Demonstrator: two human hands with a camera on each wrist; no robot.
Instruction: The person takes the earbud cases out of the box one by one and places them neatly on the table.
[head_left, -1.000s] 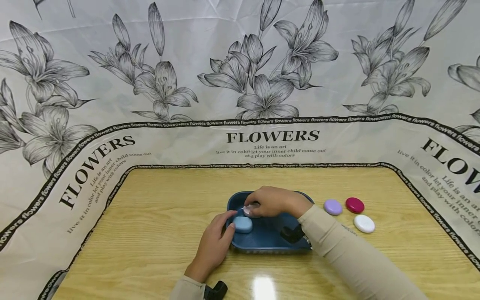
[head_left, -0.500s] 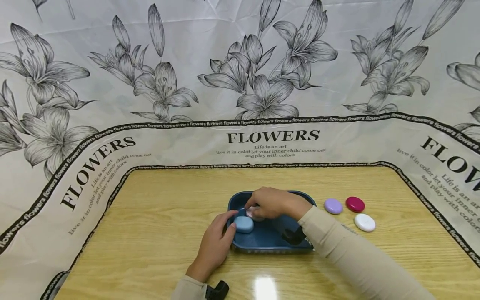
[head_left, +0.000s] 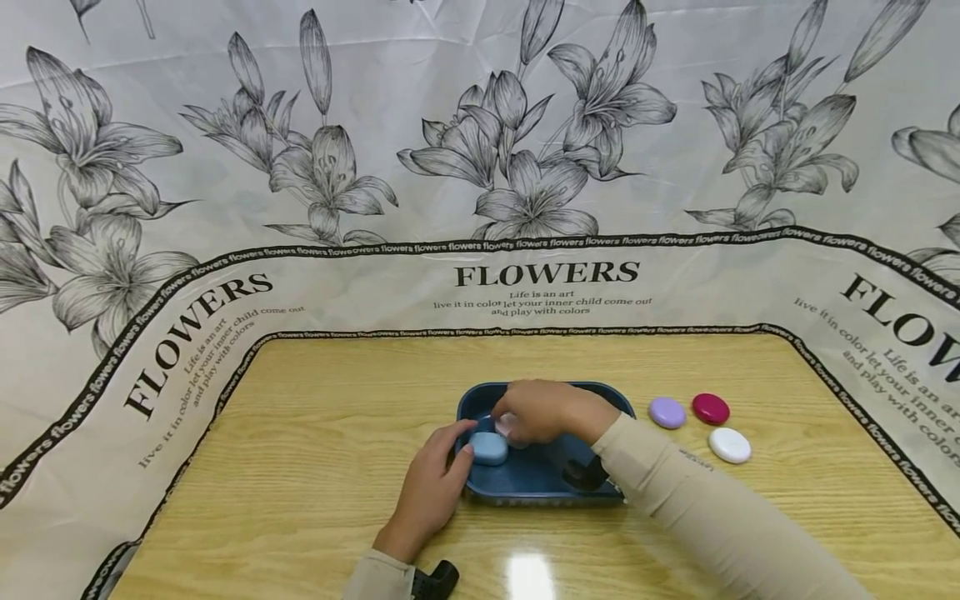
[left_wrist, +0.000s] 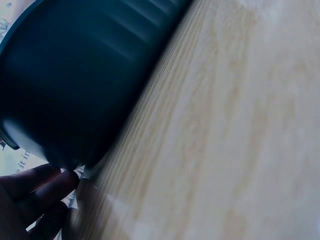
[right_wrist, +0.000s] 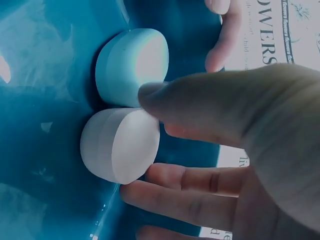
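Observation:
A dark blue plastic tray point(head_left: 525, 483) stands on the table. Inside at its left end lie a light blue rounded, pebble-shaped case point(head_left: 488, 448) and a pale pinkish-white one point(head_left: 505, 425). My right hand point(head_left: 543, 408) reaches in from the right and holds the pale case. In the right wrist view the thumb lies along its upper edge, fingertips at its lower edge. The pale case point(right_wrist: 120, 146) sits right against the light blue case point(right_wrist: 132, 67). My left hand point(head_left: 431, 479) grips the tray's left end, thumb at the rim, fingertips point(left_wrist: 70, 179) low on its outer wall.
Right of the tray lie a lilac case point(head_left: 667, 412), a crimson case point(head_left: 710, 408) and a white case point(head_left: 729, 445). The wooden table point(head_left: 337, 408) is bordered at the back and sides by flower-printed cloth point(head_left: 360, 287).
My right hand has shifted slightly nearer and right inside the tray, with the pale case in its fingers. The left hand stays at the tray's left end.

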